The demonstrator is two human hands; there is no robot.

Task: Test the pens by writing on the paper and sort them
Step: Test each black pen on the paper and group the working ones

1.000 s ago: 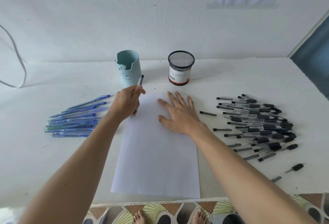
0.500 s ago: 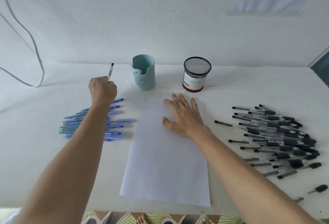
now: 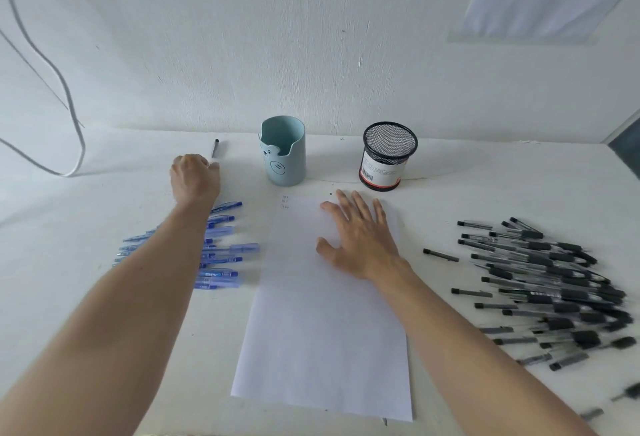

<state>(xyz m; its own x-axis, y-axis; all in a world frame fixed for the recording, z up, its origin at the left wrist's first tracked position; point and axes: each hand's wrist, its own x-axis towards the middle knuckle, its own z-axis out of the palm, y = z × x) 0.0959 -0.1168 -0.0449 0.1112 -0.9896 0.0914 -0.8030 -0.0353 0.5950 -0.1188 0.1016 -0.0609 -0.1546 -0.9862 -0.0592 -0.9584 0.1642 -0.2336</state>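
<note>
— So, where does the grasp sit?

— The left-hand grip (image 3: 195, 175) is closed in a fist round a thin pen (image 3: 214, 149), well to the left of the paper and near the back of the desk (image 3: 69, 227). Only the pen's upper part, with a dark tip, shows above the knuckles. The rest is hidden inside the fist. The hand is seen from its back, so the fingers are out of sight.

— And the other one?

— The right-hand grip (image 3: 360, 241) is open and holds nothing. Its fingers are spread flat on the upper part of a white sheet of paper (image 3: 322, 331), which lies in the middle of the desk. Near the sheet's top left corner are three tiny rows of marks (image 3: 284, 202), too small to read.

— What lies around them?

— Blue pens (image 3: 221, 255) lie just left of the paper, partly covered by the left forearm. A larger heap of black pens (image 3: 554, 283) lies to the right. It is blurred and cut off by the picture's edge, so the pens cannot be counted. Behind the paper stand a pale teal holder (image 3: 283, 151) and a black mesh cup (image 3: 388, 156). The cup's label is unreadable.
</note>
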